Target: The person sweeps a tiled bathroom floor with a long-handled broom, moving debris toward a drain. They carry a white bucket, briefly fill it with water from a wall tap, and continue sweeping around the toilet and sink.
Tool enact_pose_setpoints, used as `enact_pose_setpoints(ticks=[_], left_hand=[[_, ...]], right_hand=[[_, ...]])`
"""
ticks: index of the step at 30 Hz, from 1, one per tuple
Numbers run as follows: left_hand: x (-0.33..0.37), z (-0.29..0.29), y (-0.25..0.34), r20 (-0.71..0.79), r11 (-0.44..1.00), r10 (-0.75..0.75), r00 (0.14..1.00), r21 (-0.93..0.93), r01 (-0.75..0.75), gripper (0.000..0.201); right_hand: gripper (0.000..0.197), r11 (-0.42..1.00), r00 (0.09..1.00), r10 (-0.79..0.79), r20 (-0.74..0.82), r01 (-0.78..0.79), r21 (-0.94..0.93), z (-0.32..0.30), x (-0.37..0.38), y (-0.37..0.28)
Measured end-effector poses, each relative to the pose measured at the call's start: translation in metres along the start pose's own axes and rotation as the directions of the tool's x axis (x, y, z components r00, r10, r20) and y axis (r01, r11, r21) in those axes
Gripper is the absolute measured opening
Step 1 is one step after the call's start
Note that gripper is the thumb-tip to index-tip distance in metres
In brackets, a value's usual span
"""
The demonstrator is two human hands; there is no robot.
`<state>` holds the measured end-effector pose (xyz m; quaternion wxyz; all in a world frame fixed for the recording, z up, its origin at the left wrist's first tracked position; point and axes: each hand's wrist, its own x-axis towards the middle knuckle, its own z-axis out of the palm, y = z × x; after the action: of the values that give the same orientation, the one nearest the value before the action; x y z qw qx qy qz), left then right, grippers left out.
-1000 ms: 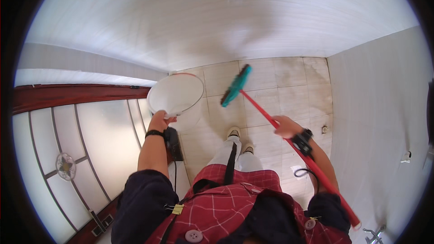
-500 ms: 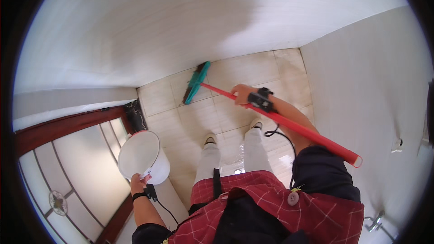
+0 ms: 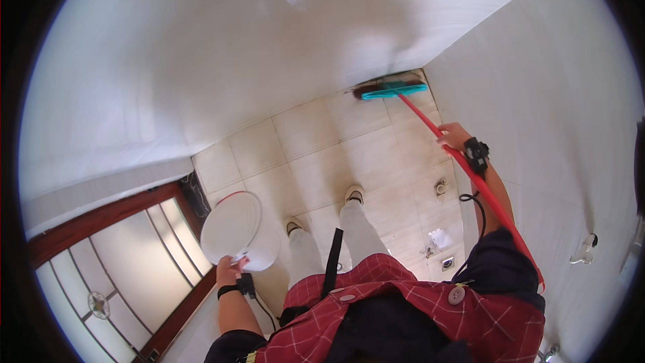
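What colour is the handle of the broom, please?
The broom handle is red; the head view shows it best.

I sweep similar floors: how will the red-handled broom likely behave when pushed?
The red-handled broom is probably light, as the right hand alone holds it. Its long handle looks stiff, showing no sag. The wide teal head might twist, being set crosswise.

Item counts, head view

Bare hands — two: left hand (image 3: pixel 230 271), right hand (image 3: pixel 455 136). Long-handled broom with teal head, dark bristles and red pole (image 3: pixel 496 203): one. Round white bucket (image 3: pixel 263 250): one. Black wrist straps (image 3: pixel 230 289): two, one per wrist. Beige shoes (image 3: pixel 355 193): two. Red-framed door with frosted panes (image 3: pixel 144 249): one. Round floral ornament (image 3: pixel 99 305): one. Pale cream floor tiles (image 3: pixel 309 128) — several, exact number unclear.
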<state>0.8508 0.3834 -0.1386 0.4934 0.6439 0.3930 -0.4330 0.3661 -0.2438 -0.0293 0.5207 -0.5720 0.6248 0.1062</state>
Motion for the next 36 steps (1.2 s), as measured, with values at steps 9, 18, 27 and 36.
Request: enact_pose_setpoints(ticks=[9, 18, 27, 36], left_hand=[[-0.077, 0.193, 0.029, 0.637, 0.697, 0.131, 0.760, 0.486, -0.527, 0.022], [-0.233, 0.323, 0.085, 0.425, 0.924, 0.138, 0.895, 0.270, -0.271, 0.026], [-0.275, 0.316, 0.086, 0.463, 0.860, 0.115, 0.879, 0.396, -0.321, 0.025], [-0.257, 0.327, 0.088, 0.420, 0.752, -0.133, 0.897, 0.632, -0.184, 0.033]], right_hand=[[0.047, 0.981, 0.992, -0.101, -0.073, 0.112, 0.156, -0.092, -0.234, -0.032], [0.038, 0.904, 0.916, -0.379, -0.130, 0.397, 0.158, -0.081, -0.210, -0.012], [0.042, 0.821, 0.980, -0.163, -0.116, 0.200, 0.535, 0.024, -0.050, 0.106], [0.042, 0.926, 0.993, 0.020, -0.114, 0.025, 0.376, 0.091, -0.278, 0.148]])
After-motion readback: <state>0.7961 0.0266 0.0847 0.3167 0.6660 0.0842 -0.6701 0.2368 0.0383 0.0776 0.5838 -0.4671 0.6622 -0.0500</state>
